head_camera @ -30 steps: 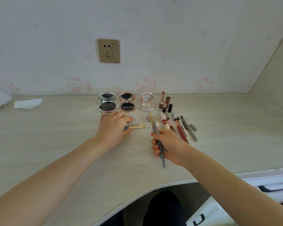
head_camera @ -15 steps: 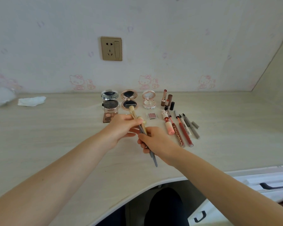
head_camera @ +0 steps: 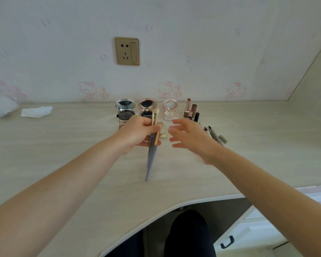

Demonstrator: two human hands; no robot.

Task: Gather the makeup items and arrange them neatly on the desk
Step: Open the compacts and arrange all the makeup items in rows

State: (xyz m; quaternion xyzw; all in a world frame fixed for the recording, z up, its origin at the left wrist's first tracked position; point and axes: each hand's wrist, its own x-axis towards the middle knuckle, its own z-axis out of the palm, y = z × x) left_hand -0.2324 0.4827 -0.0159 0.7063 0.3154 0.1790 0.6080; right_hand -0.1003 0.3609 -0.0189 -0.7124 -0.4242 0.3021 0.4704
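My left hand (head_camera: 137, 134) grips a bundle of makeup brushes (head_camera: 153, 145) upright above the desk (head_camera: 63, 154), the grey handles pointing down toward me and the pale bristle tips up. My right hand (head_camera: 189, 136) hovers just right of the bundle, fingers spread, holding nothing. Behind the hands, along the wall, stand three open round compacts: silver (head_camera: 125, 104), rose-gold (head_camera: 147, 104) and pink (head_camera: 170, 107). Several lipsticks (head_camera: 190, 110) stand right of them. Grey pencils and pens (head_camera: 216, 137) lie partly hidden behind my right hand.
A crumpled white tissue (head_camera: 36, 111) lies at the back left, with a blurred white object (head_camera: 0, 108) at the far left edge. A gold wall socket (head_camera: 127, 51) sits above the compacts. White drawers with dark handles (head_camera: 227, 242) are below the desk on the right.
The brush bundle passed from my right hand into my left hand. My right hand let go, opened and drew slightly right. My left hand lifted from the desk with a small brush.
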